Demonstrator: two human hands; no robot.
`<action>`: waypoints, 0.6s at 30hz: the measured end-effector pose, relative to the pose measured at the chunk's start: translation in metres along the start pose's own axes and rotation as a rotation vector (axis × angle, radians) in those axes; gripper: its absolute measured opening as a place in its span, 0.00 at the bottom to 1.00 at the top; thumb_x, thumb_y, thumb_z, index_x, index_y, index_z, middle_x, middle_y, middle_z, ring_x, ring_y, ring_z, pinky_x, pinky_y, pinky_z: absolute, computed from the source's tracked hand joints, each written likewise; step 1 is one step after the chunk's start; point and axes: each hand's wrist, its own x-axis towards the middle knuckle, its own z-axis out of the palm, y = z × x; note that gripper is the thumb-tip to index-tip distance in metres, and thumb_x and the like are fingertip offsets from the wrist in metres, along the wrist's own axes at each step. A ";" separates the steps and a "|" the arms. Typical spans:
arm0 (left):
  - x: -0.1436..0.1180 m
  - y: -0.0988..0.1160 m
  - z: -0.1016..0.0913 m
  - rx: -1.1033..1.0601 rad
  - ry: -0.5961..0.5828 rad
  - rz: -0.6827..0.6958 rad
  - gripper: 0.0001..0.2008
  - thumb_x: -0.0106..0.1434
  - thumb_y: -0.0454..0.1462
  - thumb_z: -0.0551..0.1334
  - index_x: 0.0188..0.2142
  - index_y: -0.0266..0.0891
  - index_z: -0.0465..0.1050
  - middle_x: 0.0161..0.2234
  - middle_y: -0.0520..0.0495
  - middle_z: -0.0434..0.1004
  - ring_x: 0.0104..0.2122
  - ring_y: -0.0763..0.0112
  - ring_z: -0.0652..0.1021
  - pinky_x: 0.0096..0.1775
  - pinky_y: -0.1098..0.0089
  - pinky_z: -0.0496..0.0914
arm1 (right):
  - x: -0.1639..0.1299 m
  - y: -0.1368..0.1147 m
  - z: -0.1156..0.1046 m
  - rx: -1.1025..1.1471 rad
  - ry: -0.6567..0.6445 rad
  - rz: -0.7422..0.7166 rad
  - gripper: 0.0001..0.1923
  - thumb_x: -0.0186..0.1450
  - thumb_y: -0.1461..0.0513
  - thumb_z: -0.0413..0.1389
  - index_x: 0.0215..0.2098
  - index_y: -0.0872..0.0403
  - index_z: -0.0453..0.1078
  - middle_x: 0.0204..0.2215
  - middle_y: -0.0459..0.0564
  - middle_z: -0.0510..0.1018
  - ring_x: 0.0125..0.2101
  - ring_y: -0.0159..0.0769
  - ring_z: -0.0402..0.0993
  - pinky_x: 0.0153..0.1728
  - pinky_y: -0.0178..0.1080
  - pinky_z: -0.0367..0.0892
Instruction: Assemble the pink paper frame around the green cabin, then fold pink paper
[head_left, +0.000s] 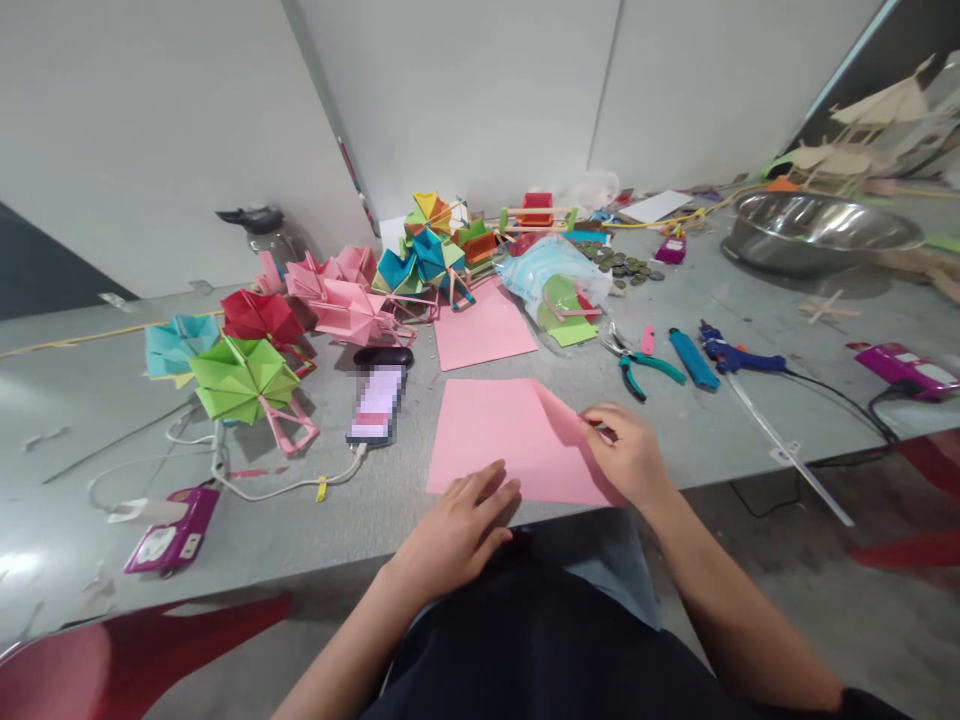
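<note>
A sheet of pink paper [487, 430] lies at the table's front edge, its right side lifted and curling up. My right hand [626, 450] pinches that lifted edge between thumb and fingers. Resting on the sheet's lower left edge is my left hand [472, 515], fingers stretched out and slightly apart. Just behind, a stack of pink paper [480, 335] sits flat on the table. Several folded paper umbrellas stand to the left, among them a green one [244, 380], a red one [262, 318] and a pink one [352, 310].
A phone [377, 402] on a charging cable lies left of the sheet. To the right are teal-handled pliers [652, 370], a blue cutter [694, 360] and a blue glue gun [742, 358]. A steel bowl [817, 235], coins [626, 265] and a plastic bag [551, 270] stand farther back.
</note>
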 end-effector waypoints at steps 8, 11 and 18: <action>0.066 -0.047 -0.040 0.203 -0.177 0.006 0.26 0.70 0.41 0.73 0.64 0.41 0.72 0.72 0.28 0.67 0.68 0.39 0.74 0.65 0.43 0.72 | 0.037 -0.023 0.008 -0.348 -0.155 -0.657 0.11 0.78 0.67 0.55 0.42 0.52 0.79 0.40 0.53 0.86 0.38 0.43 0.80 0.40 0.45 0.73; 0.089 -0.053 -0.041 0.238 -0.182 -0.033 0.25 0.68 0.47 0.74 0.58 0.40 0.73 0.65 0.29 0.73 0.61 0.41 0.77 0.60 0.47 0.74 | 0.051 -0.027 0.013 -0.412 -0.241 -0.805 0.11 0.77 0.69 0.55 0.41 0.55 0.79 0.40 0.54 0.86 0.38 0.43 0.77 0.40 0.44 0.70; 0.102 -0.068 -0.009 0.021 0.133 -0.297 0.24 0.62 0.48 0.73 0.48 0.42 0.65 0.50 0.37 0.74 0.53 0.42 0.76 0.57 0.40 0.73 | 0.058 -0.017 0.040 -0.439 -0.379 -0.978 0.15 0.79 0.69 0.51 0.42 0.57 0.80 0.43 0.58 0.84 0.43 0.45 0.74 0.44 0.45 0.66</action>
